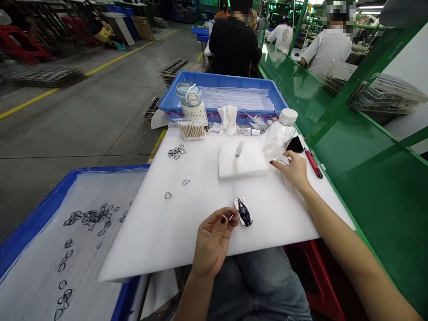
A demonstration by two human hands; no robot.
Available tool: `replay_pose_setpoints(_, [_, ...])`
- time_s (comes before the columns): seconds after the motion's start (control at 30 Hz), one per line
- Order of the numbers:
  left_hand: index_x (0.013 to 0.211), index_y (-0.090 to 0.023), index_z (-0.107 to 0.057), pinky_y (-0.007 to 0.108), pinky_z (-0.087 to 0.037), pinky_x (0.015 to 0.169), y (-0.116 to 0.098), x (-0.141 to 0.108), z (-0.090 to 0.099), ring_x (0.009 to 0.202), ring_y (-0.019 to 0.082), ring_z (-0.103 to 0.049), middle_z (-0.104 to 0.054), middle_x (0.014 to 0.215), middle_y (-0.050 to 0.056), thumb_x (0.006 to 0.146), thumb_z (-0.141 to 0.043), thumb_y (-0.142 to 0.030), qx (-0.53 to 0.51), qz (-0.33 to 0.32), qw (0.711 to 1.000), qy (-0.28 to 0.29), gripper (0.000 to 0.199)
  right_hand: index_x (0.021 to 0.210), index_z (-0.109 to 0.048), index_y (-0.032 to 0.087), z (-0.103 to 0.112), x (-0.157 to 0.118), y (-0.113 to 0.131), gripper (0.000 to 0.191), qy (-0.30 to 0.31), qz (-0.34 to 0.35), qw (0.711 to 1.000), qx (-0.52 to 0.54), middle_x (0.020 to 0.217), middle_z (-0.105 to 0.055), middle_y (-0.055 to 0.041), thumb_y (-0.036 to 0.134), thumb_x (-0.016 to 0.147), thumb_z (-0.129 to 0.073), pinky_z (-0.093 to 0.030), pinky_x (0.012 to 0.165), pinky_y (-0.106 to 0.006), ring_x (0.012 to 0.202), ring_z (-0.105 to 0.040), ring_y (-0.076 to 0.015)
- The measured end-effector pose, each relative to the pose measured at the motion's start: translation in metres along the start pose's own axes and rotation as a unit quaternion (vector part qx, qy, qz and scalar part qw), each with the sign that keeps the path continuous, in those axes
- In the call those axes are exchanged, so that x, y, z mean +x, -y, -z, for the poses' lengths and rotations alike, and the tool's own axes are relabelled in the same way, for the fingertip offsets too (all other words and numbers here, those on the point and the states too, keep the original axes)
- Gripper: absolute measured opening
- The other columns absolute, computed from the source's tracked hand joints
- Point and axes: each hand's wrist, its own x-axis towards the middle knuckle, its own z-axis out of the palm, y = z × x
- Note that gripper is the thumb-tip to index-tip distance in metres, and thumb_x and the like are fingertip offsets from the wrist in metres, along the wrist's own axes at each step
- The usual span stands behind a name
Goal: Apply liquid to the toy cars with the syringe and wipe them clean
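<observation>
My left hand (214, 243) is closed in a pinch on a small dark, shiny piece (230, 216); the fingers cover part of it, so its exact shape is unclear. Just right of those fingertips lies a white crumpled item with a glossy black top (244, 211). Farther forward, my right hand (294, 170) has its thumb and forefinger at the base of a clear bottle with a white cap (280, 136). Left of the bottle is a white foam block (242, 162) with a small clear piece (238, 150) on top. Thin black rings (176, 152) lie on the white foam board (200, 178).
Behind the board are a tumbler (192, 104), cotton swabs (193, 130), a tube (247, 131) and a blue tray (217, 80). A red pen (313, 164) lies by the green ledge (371, 178). At left, another tray (75, 178) holds many black rings. Co-workers sit ahead.
</observation>
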Motion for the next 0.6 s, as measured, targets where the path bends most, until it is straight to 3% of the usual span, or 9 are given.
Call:
replay_pose_setpoints(0.17, [0.082,-0.018,-0.081,0.013,-0.056,0.065,0.001,0.0,0.0,0.066,0.008,-0.066,-0.073,0.074,0.004,0.07,-0.088,-0.036,-0.02,0.003,1.0,0.011,0.022,0.073,-0.063,0.02,0.04,-0.035,0.024,0.024,-0.003,0.024,0.998,0.059,0.068,-0.065,-0.0009,0.041,0.076,-0.073,-0.041,0.058,-0.029,0.06,-0.056,-0.0165])
replay_pose_setpoints(0.23, [0.08,-0.019,-0.081,0.015,-0.056,0.063,0.001,0.0,0.001,0.065,0.009,-0.067,-0.074,0.074,0.005,0.068,-0.089,-0.037,-0.026,0.005,1.0,0.01,0.024,0.075,-0.064,0.021,0.046,-0.061,0.04,0.022,0.04,0.053,0.992,0.106,0.065,-0.065,0.0008,0.041,0.082,-0.071,-0.041,0.05,-0.026,0.053,-0.055,-0.0138])
replay_pose_setpoints(0.37, [0.077,-0.02,-0.08,0.017,-0.057,0.063,0.0,0.0,0.001,0.063,0.01,-0.069,-0.075,0.073,0.005,0.063,-0.091,-0.039,-0.03,0.007,1.0,0.004,0.027,0.088,-0.071,0.02,0.031,-0.113,0.072,0.001,0.132,0.241,0.947,0.167,0.067,-0.068,0.001,0.021,0.087,-0.071,-0.047,0.051,-0.021,0.055,-0.061,-0.0105])
replay_pose_setpoints(0.5, [0.075,-0.021,-0.08,0.019,-0.058,0.062,0.0,0.0,-0.001,0.061,0.01,-0.068,-0.075,0.07,0.003,0.06,-0.093,-0.038,-0.029,0.004,1.0,-0.006,0.026,0.106,-0.069,0.015,0.004,-0.137,0.094,0.016,0.123,0.352,0.908,0.19,0.076,-0.067,-0.0038,0.012,0.093,-0.059,-0.05,0.053,-0.02,0.061,-0.062,-0.0098])
replay_pose_setpoints(0.6, [0.07,-0.021,-0.079,0.017,-0.057,0.061,0.001,-0.001,-0.001,0.06,0.009,-0.067,-0.075,0.066,0.001,0.058,-0.094,-0.035,-0.029,-0.004,0.999,-0.019,0.024,0.107,-0.068,0.014,0.001,-0.139,0.101,0.017,0.105,0.403,0.901,0.123,0.081,-0.065,-0.005,0.014,0.093,-0.057,-0.048,0.051,-0.022,0.06,-0.057,-0.0091])
